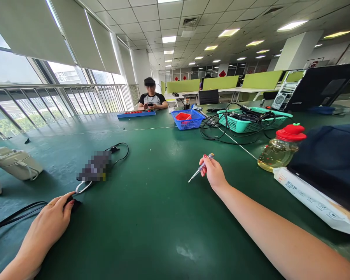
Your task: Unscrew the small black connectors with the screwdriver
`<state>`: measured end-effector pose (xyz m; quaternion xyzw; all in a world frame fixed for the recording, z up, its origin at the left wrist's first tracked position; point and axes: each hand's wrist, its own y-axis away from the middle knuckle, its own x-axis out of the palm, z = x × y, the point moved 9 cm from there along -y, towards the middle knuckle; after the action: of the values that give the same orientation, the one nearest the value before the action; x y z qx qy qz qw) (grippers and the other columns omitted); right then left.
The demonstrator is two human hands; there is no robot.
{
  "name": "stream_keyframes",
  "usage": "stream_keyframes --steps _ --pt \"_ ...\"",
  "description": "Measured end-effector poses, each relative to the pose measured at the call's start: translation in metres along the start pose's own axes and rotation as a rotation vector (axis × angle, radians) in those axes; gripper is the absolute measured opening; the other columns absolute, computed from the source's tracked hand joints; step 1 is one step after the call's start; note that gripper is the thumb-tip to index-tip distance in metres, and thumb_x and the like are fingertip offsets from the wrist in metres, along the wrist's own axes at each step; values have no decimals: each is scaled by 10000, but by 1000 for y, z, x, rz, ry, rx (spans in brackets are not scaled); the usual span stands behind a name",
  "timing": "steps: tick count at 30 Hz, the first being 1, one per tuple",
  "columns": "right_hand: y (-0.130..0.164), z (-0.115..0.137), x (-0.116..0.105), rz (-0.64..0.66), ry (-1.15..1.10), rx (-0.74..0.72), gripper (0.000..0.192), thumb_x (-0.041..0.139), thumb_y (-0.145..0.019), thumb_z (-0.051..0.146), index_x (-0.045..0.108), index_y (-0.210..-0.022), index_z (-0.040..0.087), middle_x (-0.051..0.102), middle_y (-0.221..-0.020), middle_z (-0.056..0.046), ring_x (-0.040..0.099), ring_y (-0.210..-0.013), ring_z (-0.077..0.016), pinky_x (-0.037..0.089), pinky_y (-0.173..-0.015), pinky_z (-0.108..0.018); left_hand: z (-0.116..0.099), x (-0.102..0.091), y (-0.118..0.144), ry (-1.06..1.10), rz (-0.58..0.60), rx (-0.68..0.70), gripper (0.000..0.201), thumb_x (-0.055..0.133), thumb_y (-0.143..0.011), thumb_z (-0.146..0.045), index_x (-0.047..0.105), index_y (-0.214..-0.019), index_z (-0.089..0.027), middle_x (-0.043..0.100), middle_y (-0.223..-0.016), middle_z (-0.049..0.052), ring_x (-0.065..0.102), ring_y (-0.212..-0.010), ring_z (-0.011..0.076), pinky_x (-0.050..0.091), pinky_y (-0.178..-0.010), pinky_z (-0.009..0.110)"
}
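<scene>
One test-pen screwdriver held above the green table, tip pointing down and left.

The right hand grips it by the clear handle, fingers closed around it; the left hand rests flat on the near left of the table, fingertips touching a small black object. To the right stands a red-capped bottle; farther off sit a blue basket and a teal basket of cables.
</scene>
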<state>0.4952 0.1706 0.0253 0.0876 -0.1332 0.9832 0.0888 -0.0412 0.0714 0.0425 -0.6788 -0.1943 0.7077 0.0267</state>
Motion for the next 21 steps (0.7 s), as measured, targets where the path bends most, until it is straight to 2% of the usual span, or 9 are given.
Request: stream_keyframes --steps 7,12,16,21 --pt "0 -1 0 5 -11 11 521 625 -763 704 543 -636 206 394 -439 65 422 -391 -93 389 -403 -229 -1 -5 1 50 12 -1 577 278 -924 -452 584 -1286 -123 645 -1235 161 594 -1146 319 443 -1019 453" --pt "-1 -3 -1 5 7 9 513 613 -776 700 551 -646 207 397 -445 64 431 -395 -97 397 -410 -233 6 -22 6 114 -85 -111 589 262 -934 -514 594 -1283 -174 597 -1218 163 576 -1128 319 481 -950 456" --pt "-1 -3 -1 2 6 9 520 617 -765 708 551 -640 208 394 -439 64 428 -395 -97 392 -413 -233 11 -33 9 217 -137 -181 544 270 -935 -453 574 -1288 -173 601 -1152 163 562 -1134 320 499 -898 440" --pt "-1 -2 0 5 17 3 514 610 -774 703 550 -641 210 399 -439 62 434 -391 -102 388 -407 -240 15 -32 9 359 -161 -200 405 326 -887 -351 614 -1119 -189 614 -1192 118 634 -947 242 514 -868 375"
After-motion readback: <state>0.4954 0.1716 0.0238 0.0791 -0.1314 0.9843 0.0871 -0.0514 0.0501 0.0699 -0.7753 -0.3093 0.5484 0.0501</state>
